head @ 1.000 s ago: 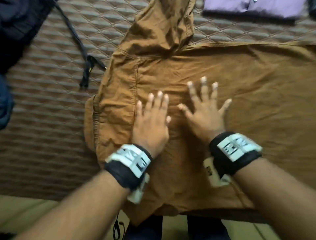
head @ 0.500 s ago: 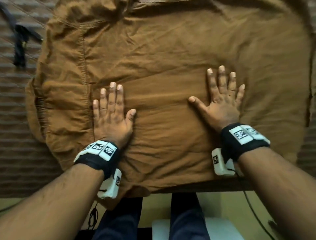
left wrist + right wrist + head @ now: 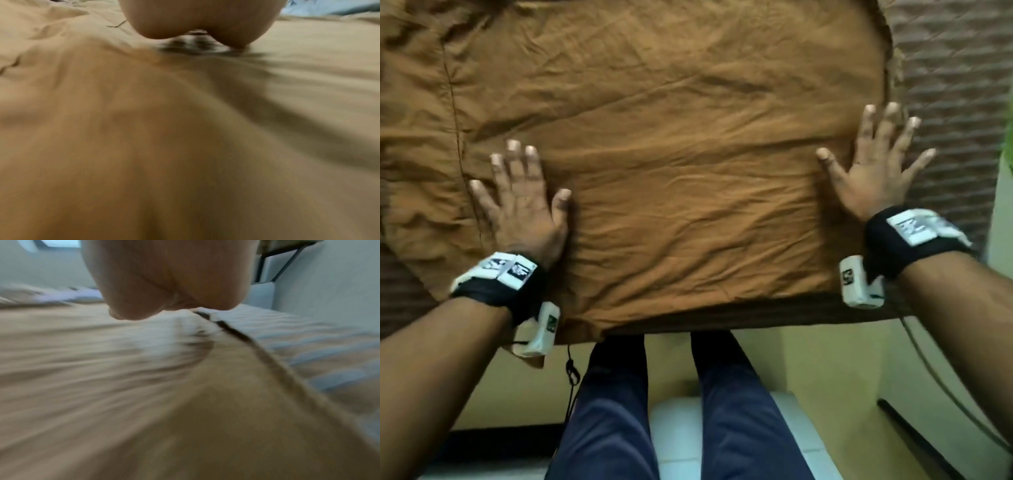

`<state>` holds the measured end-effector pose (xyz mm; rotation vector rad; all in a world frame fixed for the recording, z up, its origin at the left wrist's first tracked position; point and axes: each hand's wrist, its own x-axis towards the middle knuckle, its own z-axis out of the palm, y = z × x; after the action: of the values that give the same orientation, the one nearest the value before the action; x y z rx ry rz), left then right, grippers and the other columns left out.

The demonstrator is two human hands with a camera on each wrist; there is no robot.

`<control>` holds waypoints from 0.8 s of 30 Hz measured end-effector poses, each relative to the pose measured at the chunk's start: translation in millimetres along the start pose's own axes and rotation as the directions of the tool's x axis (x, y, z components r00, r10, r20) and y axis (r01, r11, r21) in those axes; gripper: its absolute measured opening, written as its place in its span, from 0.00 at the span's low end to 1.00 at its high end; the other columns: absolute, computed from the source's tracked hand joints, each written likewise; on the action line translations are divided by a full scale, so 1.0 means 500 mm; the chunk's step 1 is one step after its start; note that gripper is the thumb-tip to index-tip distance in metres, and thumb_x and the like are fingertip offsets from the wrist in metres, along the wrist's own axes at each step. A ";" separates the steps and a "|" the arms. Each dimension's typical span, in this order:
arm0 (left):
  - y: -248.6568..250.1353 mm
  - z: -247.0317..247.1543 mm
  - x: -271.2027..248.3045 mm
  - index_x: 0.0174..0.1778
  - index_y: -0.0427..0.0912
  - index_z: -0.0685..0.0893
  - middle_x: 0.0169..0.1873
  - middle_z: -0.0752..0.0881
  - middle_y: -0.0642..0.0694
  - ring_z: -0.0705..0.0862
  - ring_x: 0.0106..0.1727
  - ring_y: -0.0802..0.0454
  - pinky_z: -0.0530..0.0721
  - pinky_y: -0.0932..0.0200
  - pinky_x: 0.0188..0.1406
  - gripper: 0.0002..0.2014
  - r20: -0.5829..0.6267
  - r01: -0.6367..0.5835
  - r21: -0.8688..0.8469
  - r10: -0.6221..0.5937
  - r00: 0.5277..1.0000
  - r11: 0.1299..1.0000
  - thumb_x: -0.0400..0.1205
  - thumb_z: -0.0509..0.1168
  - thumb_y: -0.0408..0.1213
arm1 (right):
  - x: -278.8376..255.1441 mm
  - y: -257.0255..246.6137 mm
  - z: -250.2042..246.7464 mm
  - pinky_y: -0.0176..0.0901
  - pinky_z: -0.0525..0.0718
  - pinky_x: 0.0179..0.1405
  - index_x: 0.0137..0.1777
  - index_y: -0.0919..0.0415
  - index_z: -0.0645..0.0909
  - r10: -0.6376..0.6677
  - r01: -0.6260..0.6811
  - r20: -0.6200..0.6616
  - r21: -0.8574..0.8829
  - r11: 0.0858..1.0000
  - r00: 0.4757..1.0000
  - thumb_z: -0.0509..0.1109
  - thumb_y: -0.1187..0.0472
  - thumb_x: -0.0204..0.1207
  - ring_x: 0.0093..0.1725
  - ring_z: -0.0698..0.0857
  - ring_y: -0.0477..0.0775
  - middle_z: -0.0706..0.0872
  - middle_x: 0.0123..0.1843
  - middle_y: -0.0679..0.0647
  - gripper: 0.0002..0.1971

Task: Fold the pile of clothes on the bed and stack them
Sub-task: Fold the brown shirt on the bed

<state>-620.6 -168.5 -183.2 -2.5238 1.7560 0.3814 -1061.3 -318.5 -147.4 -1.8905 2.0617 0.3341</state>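
Both hands spread apart — one garment.

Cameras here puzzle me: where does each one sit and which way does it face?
Head: worn on the head, looking down at the wrinkled brown cotton garment on the brown quilted bedspread; shows the left hand, right hand, forearms, legs.
Left wrist: low on that wrist, facing along the hand over the garment.
Right wrist: likewise; the palm, garment edge and bedspread.
All three share the garment.

Left hand, right hand — slid apart across garment.
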 end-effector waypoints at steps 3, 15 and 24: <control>0.079 0.016 -0.119 0.87 0.43 0.57 0.87 0.56 0.43 0.52 0.87 0.39 0.25 0.45 0.79 0.33 0.067 -0.197 -0.010 0.197 0.978 0.980 0.86 0.50 0.53 | -0.149 -0.137 0.059 0.78 0.40 0.78 0.88 0.53 0.49 -0.242 0.241 0.006 0.072 0.968 0.970 0.42 0.28 0.77 0.87 0.44 0.67 0.46 0.89 0.58 0.44; 0.163 0.092 -0.267 0.87 0.57 0.39 0.86 0.38 0.57 0.31 0.85 0.52 0.26 0.34 0.76 0.44 0.144 -0.265 0.060 0.254 0.956 0.962 0.78 0.46 0.73 | -0.238 0.196 0.143 0.85 0.41 0.76 0.87 0.43 0.39 0.001 0.002 0.059 -0.052 0.999 0.998 0.47 0.18 0.65 0.87 0.41 0.61 0.41 0.89 0.48 0.53; 0.065 0.069 -0.367 0.84 0.57 0.61 0.87 0.55 0.42 0.52 0.87 0.43 0.56 0.32 0.76 0.41 0.124 -0.216 0.027 0.211 0.970 0.976 0.73 0.64 0.58 | -0.285 0.175 0.096 0.71 0.57 0.79 0.75 0.60 0.76 -0.660 0.664 0.068 -0.079 0.744 0.748 0.65 0.41 0.76 0.82 0.63 0.70 0.67 0.82 0.65 0.32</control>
<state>-716.8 -5.6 -171.9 -2.2393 1.9724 0.4911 -1134.4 -160.8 -140.3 -2.4973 1.2221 0.2808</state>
